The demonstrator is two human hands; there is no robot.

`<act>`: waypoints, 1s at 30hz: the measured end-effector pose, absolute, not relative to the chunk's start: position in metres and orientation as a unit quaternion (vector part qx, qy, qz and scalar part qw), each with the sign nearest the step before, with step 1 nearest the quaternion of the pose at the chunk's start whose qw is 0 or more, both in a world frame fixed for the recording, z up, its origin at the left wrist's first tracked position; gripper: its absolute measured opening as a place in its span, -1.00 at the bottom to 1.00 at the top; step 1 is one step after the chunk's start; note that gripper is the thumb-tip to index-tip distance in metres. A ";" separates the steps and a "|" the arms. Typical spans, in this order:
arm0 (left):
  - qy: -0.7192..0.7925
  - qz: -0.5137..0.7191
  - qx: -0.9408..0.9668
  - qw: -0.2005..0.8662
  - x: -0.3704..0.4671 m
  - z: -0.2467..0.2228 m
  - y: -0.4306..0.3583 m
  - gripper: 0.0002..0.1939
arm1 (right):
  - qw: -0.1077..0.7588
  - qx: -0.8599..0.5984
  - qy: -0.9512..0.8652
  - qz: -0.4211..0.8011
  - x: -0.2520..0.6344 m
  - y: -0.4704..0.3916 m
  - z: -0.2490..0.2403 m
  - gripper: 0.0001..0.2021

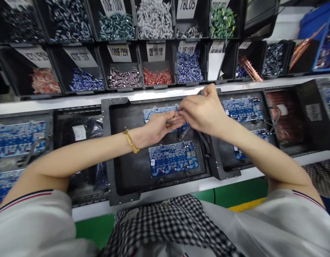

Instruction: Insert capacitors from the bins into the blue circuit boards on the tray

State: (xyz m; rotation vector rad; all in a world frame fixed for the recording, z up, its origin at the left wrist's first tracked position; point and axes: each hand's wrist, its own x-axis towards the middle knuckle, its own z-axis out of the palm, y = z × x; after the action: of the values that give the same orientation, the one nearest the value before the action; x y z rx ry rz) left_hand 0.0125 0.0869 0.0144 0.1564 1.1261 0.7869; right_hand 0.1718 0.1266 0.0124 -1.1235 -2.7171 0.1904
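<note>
My left hand [161, 127] is over the upper blue circuit board [151, 113], its fingers pressed together and meeting those of my right hand [201, 111]. My right hand is closed in a pinch at the left fingertips. Whatever lies between the fingertips is too small to name. Both hands hide much of the upper board. Below them a second blue circuit board [173, 159] lies flat in the black tray [127, 175]. A gold bracelet [131, 141] circles my left wrist.
Black bins [100, 87] of small components rise in two rows behind the tray. Another tray with blue boards [244, 109] stands to the right, beside a bin of copper-coloured pieces [284, 121]. More boards [19, 139] lie at the left, near clear plastic bags [94, 126].
</note>
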 end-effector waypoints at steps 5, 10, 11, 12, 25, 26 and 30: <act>0.573 0.329 0.075 0.747 0.002 0.010 0.079 -0.73 | 0.061 -0.341 -0.922 0.174 0.188 0.172 -0.018 -0.77; 0.528 0.323 0.109 0.778 0.000 0.003 0.076 -0.78 | 0.060 -0.334 -0.921 0.189 0.189 0.183 -0.038 -0.78; 0.525 0.326 0.112 0.778 0.000 0.003 0.076 -0.80 | 0.058 -0.336 -0.922 0.185 0.188 0.182 -0.039 -0.78; 0.525 0.327 0.116 0.777 0.001 0.002 0.076 -0.82 | 0.055 -0.336 -0.923 0.181 0.188 0.181 -0.039 -0.78; 0.532 0.329 0.105 0.773 0.000 0.000 0.079 -0.84 | 0.045 -0.322 -0.934 0.145 0.191 0.178 -0.039 -0.74; 0.532 0.326 0.102 0.774 0.001 0.001 0.079 -0.83 | 0.040 -0.319 -0.936 0.145 0.191 0.178 -0.038 -0.73; 0.538 0.317 0.091 0.776 0.002 0.003 0.079 -0.78 | 0.027 -0.311 -0.938 0.148 0.190 0.182 -0.037 -0.74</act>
State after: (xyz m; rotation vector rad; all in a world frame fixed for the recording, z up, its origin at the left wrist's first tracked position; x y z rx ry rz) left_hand 0.0023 0.0789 0.0030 0.1965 1.1647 0.6871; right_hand 0.1904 0.1816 -0.0370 -0.9610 -2.8976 0.4580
